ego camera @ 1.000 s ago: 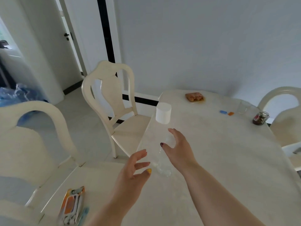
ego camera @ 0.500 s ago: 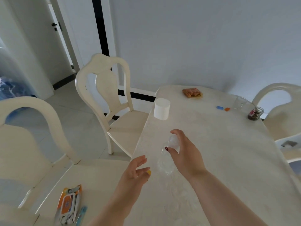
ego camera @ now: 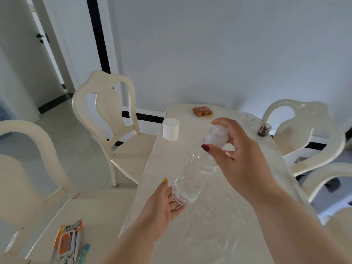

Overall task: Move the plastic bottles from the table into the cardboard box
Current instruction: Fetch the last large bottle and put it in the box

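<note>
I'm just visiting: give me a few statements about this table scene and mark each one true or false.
1. The right hand grips the clear plastic bottle near its neck. True.
2. The bottle stands upright on the table. False: it is tilted, lifted off the table.
3. The left hand is open beside the bottle's base. True.
4. The white cylinder lies on a chair. False: it stands on the table.
5. The cardboard box sits on the table. False: no box is visible.

A cream counter [ego camera: 247,187] fills the middle of the frame. A white cylindrical container [ego camera: 170,129] stands near its left edge. At the far end lie an orange-brown snack packet [ego camera: 202,111], a clear glass [ego camera: 250,119] and a small jar [ego camera: 264,129]. A cream chair [ego camera: 106,103] stands at centre left; a colourful packet [ego camera: 67,242] rests lower left.
</note>
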A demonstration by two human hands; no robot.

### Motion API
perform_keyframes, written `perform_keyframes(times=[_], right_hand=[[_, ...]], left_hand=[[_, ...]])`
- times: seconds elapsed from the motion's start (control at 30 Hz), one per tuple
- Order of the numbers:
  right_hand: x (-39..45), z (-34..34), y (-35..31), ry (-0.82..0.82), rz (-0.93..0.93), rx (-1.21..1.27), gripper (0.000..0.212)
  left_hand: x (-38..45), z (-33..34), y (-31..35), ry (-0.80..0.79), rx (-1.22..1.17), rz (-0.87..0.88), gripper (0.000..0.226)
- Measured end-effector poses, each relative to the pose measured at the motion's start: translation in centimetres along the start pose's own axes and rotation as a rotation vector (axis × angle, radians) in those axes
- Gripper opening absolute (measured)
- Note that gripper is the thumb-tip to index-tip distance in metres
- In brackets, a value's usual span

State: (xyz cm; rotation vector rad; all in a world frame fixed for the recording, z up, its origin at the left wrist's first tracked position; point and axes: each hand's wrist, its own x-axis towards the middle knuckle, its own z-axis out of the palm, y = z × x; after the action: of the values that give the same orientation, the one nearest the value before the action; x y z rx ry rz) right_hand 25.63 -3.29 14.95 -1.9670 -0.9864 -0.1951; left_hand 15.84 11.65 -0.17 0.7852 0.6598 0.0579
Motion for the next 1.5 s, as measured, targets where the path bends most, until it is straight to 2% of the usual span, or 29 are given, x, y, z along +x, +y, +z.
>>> perform_keyframes(times=[0.2, 0.4, 0.53, 0.67, 0.83, 0.97, 1.2, 1.5], right_hand=[[-5.4, -7.7, -0.1, 0.115, 0.049, -0.063, 0.049], [-13.5, -18.6, 1.1, 0.251, 0.131, -0.163, 0.043], [-21.1, -28.2, 2.7, 0.312, 0.194, -0.283, 0.048], [-29.9, -38.0, 4.5, 0.348, 0.263, -0.337, 0.047], [-40.5, -49.8, 6.2, 0.411, 0.36, -0.484, 0.046], [-45.9, -58.3, 8.0, 0.477, 0.455, -0.55, 0.05], [-50.2, -68.5, 15.3, 0.695, 0.534, -0.509, 0.055], [-45.2, -79.2, 29.9, 0.76, 0.564, -0.498, 0.063]], left_hand=[[-2.3, 7.0, -3.3, -0.183, 0.085, -0.041, 0.066], [-5.8, 17.3, -10.3, -0.322, 0.265, -0.105, 0.063], [-9.6, 26.0, -17.7, -0.408, 0.386, -0.159, 0.058], [-13.4, 34.9, -26.8, -0.475, 0.507, -0.2, 0.041], [-17.9, 46.0, -38.9, -0.599, 0.596, -0.319, 0.041], [-20.8, 54.4, -45.8, -0.738, 0.679, -0.438, 0.044], [-19.7, 66.3, -53.5, -0.821, 0.788, -0.533, 0.058], [-8.6, 82.3, -58.7, -0.787, 0.762, -0.594, 0.057]])
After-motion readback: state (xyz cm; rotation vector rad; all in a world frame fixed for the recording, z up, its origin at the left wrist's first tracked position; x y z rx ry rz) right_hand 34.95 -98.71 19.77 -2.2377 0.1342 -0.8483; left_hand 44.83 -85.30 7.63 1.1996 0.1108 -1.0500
